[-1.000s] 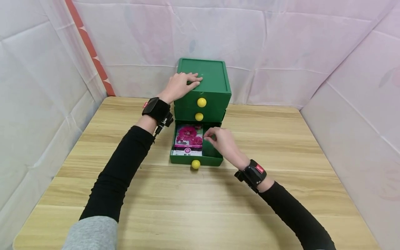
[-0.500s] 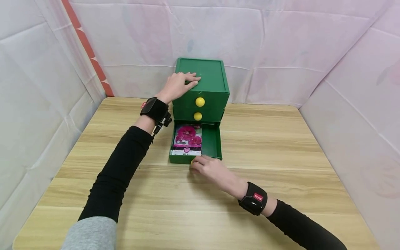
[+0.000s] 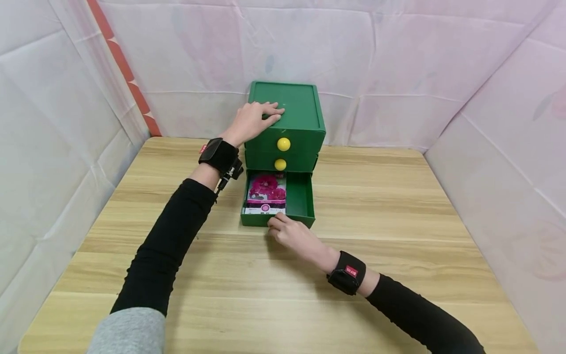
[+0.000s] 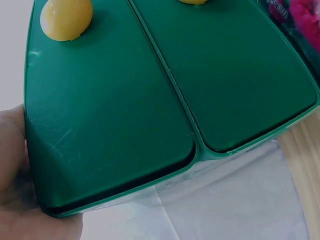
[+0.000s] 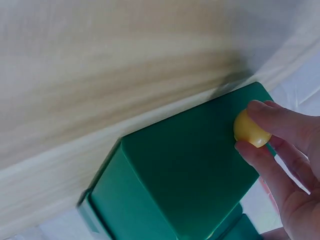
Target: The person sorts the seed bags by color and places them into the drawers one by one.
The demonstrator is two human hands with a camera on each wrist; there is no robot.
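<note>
A green three-drawer cabinet stands at the back of the wooden table. Its bottom drawer is pulled out and holds a flower-printed packet. My right hand is at the drawer's front and pinches its yellow knob between the fingertips. My left hand lies flat on the cabinet's top, fingers straight; the left wrist view shows the palm against the cabinet's edge. The two upper drawers are closed, each with a yellow knob.
Pale fabric walls enclose the table on three sides, close behind the cabinet. Bare wood lies to the left, right and front of the cabinet.
My right hand left the inside of the drawer, came down to its front and took hold of the knob. The drawer has slid slightly inward. The left hand stayed put.
</note>
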